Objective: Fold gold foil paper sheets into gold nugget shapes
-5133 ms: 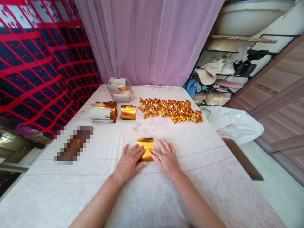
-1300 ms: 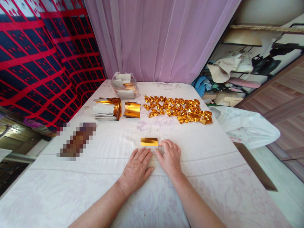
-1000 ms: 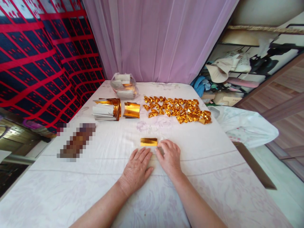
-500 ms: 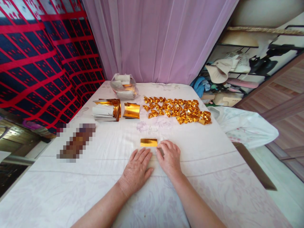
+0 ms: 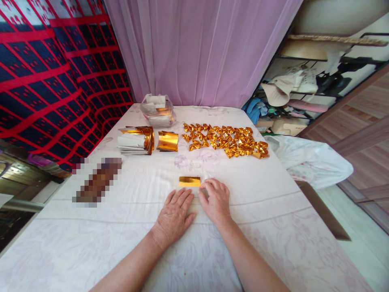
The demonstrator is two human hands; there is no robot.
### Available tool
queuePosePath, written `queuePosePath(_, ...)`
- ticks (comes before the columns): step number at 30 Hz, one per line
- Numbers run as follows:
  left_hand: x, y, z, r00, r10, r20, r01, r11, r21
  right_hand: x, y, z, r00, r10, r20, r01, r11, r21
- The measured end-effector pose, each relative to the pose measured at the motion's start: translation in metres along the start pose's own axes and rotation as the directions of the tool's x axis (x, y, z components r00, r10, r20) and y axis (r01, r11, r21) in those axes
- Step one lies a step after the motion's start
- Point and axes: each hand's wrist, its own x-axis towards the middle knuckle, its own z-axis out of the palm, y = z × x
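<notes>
A folded strip of gold foil paper (image 5: pixel 189 181) lies flat on the cloth-covered table, just beyond my hands. My left hand (image 5: pixel 175 211) rests palm down with its fingers stretched toward the strip's near edge, holding nothing. Close to the strip's right end is my right hand (image 5: pixel 216 199), its fingers bent and the thumb apart from them. I see nothing in its grasp; whether a fingertip touches the strip, I cannot tell. Farther back, several folded gold foil pieces (image 5: pixel 226 138) are grouped in rows.
Left of the folded pieces are a small stack of gold sheets (image 5: pixel 168 142) and a larger fanned stack (image 5: pixel 133 142). Behind stands a clear plastic bag (image 5: pixel 157 111) with more sheets. A purple curtain (image 5: pixel 194 52) hangs beyond the table (image 5: pixel 146 174); a shelf (image 5: pixel 304 93) is at right.
</notes>
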Motion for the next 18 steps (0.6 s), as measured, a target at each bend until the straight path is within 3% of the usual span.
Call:
queuePosePath(9,0.002,0.001,-0.001,1.000,-0.012,0.027,0.011,1.000,0.006,0.000,-0.003,-0.003,0.999,0.005,0.034,-0.005,1.000,-0.009)
queuePosePath(18,0.001,-0.001,0.001,1.000,0.007,0.008,-0.007,1.000,0.030,-0.001,0.020,0.001,0.992,-0.048,0.118,0.043,0.998,0.041)
